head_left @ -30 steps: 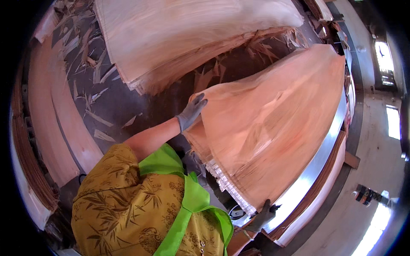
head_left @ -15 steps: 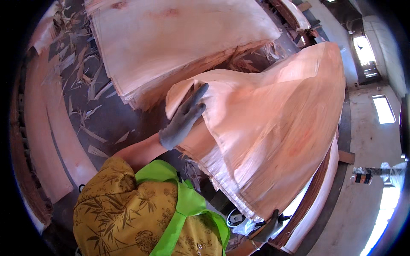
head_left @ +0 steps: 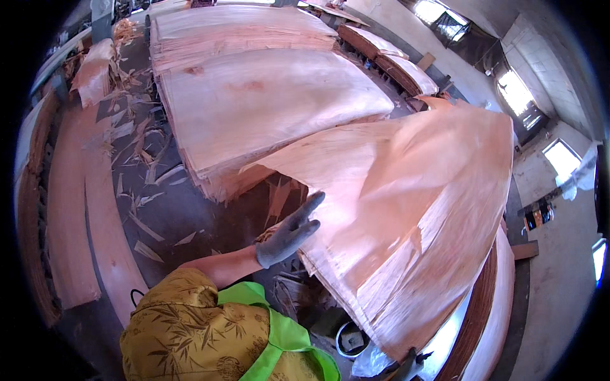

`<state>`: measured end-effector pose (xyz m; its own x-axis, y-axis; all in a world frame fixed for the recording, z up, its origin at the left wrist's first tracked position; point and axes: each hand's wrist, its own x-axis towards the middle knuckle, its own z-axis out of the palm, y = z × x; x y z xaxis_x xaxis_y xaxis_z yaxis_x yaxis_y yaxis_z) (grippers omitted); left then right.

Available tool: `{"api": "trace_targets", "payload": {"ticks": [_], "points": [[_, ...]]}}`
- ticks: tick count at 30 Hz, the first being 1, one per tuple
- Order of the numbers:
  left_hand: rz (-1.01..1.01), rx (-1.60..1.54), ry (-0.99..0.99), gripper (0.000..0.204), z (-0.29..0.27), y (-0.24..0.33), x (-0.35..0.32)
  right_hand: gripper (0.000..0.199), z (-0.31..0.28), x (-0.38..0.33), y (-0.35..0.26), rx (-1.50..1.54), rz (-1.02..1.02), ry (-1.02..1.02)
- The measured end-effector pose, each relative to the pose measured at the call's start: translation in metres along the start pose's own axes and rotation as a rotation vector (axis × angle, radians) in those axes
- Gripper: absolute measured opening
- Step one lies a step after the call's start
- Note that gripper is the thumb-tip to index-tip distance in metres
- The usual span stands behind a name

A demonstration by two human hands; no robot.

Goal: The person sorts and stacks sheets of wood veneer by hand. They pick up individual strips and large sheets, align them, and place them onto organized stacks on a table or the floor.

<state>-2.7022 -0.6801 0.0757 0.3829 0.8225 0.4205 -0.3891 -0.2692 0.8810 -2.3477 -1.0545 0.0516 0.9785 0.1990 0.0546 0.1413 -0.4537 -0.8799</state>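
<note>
A large thin wood veneer sheet [head_left: 394, 190] billows over a stack of veneer in front of me, its far edge raised and torn. My left hand [head_left: 286, 238], in a grey glove, is at the sheet's left edge with fingers stretched out and apart. It touches or nearly touches that edge. At the bottom of the view my gloved right hand [head_left: 406, 367] is mostly cut off. Its fingers close on the sheet's near corner. Below the sheet, the edges of the layers under it show at the left.
Two tall veneer stacks [head_left: 273, 108] stand ahead. Long veneer strips [head_left: 73, 209] and scattered scraps [head_left: 149, 136] lie at the left. A curved stack [head_left: 492, 305] runs along the right near the wall [head_left: 559, 254]. A round white container [head_left: 351, 340] and clear plastic [head_left: 373, 362] sit below the sheet.
The sheet's left part has swung away from my left hand and its far edge has shifted. My view has tilted up, so both hands appear lower and the right is more cut off.
</note>
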Motion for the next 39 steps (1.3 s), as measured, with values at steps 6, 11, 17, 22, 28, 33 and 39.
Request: {"api": "trace_targets", "payload": {"ticks": [6,11,17,22,28,33,39], "points": [[-0.135,-0.055,-0.027,0.057,0.052,-0.033,-0.026,0.033,-0.048,0.073,0.045,-0.148,-0.109,-0.043],[-0.240,-0.109,0.304,0.049,0.096,-0.070,-0.020,0.023,-0.071,0.139,0.079,0.087,-0.122,0.047],[-0.307,-0.015,0.569,0.046,0.108,-0.198,-0.007,0.024,-0.088,0.184,0.032,-0.111,-0.047,-0.054],[-0.351,-0.087,0.622,0.046,0.142,-0.224,0.005,0.025,-0.086,0.228,0.055,-0.126,-0.060,-0.051],[-0.417,-0.016,0.612,0.036,0.164,-0.229,-0.012,0.024,-0.091,0.277,0.111,-0.029,-0.063,-0.123],[-0.445,-0.011,0.629,0.023,0.195,-0.214,-0.025,0.026,-0.101,0.317,0.154,-0.029,-0.087,-0.177],[-0.673,0.249,0.572,0.039,0.202,-0.229,-0.056,0.023,-0.121,0.335,0.206,-0.147,-0.070,-0.214]]}}
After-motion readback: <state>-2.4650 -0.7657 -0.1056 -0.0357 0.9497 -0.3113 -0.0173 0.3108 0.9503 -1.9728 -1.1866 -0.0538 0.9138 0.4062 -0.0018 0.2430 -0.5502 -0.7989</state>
